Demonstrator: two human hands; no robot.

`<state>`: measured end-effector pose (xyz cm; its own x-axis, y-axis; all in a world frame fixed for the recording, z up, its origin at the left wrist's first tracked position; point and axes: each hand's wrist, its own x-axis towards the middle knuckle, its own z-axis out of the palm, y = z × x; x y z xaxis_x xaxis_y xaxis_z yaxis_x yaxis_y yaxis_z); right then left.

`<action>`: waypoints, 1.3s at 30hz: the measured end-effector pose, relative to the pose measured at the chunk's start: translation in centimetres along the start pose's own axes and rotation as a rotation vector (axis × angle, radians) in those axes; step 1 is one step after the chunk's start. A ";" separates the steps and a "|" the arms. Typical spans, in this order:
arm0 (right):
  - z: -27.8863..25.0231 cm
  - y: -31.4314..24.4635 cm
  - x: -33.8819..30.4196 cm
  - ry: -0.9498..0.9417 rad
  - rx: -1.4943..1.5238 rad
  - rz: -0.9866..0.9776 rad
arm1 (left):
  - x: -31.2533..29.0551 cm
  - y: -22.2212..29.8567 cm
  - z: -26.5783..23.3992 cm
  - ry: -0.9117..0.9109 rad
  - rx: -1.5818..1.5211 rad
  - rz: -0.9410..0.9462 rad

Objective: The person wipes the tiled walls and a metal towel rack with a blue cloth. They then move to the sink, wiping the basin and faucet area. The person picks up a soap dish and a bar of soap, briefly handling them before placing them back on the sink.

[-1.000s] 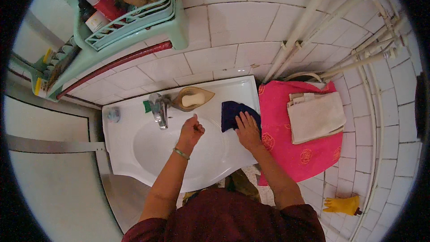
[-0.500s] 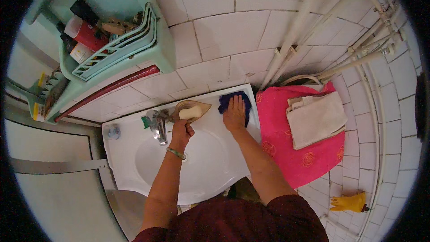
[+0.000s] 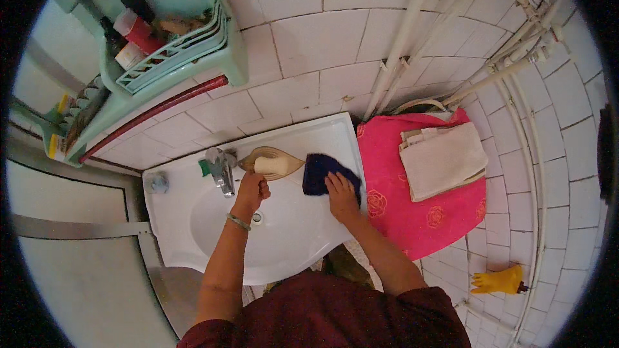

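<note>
My right hand (image 3: 343,198) lies with its fingers outstretched over a dark blue cloth (image 3: 317,174), pressed to the right part of a white washbasin (image 3: 293,245). Beside the tap (image 3: 222,171), my left hand (image 3: 251,191) is closed like a fist, a bracelet (image 3: 238,222) round its wrist. Whatever may be inside those fingers is hidden. Just beyond the left hand, a brown leaf-shaped soap dish (image 3: 291,167) carries a pale bar of soap (image 3: 271,166).
A pink cloth with rose outlines (image 3: 412,225) spreads right of the basin, folded light cloths (image 3: 443,161) on top. A green shelf (image 3: 237,58) with bottles hangs at upper left. Pipes (image 3: 400,32) run along the tiled wall. A yellow glove (image 3: 500,280) is at lower right.
My right hand has drawn the dark blue cloth nearer, from the basin's back right corner along its right side. The cloth now lies more spread out. My left hand stays closed near the tap.
</note>
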<state>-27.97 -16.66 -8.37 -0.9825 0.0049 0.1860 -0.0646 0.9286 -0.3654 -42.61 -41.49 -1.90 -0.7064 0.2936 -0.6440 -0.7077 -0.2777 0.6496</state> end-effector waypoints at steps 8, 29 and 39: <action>-4.3 -2.5 -10.0 -0.199 0.001 0.092 | -3.9 -2.1 -0.8 -0.038 0.127 -0.016; 3.6 -3.1 14.7 -0.187 0.094 -0.506 | -12.5 -1.3 -4.6 0.023 0.187 -0.061; 8.0 -7.3 18.2 -0.089 0.056 -0.640 | -14.9 -3.4 -2.8 0.048 0.337 -0.034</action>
<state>-46.81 -26.34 -9.63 -0.7575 -0.5760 0.3072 -0.6487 0.7171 -0.2550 -29.76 -47.51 4.36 -0.6876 0.2517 -0.6810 -0.6931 0.0517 0.7190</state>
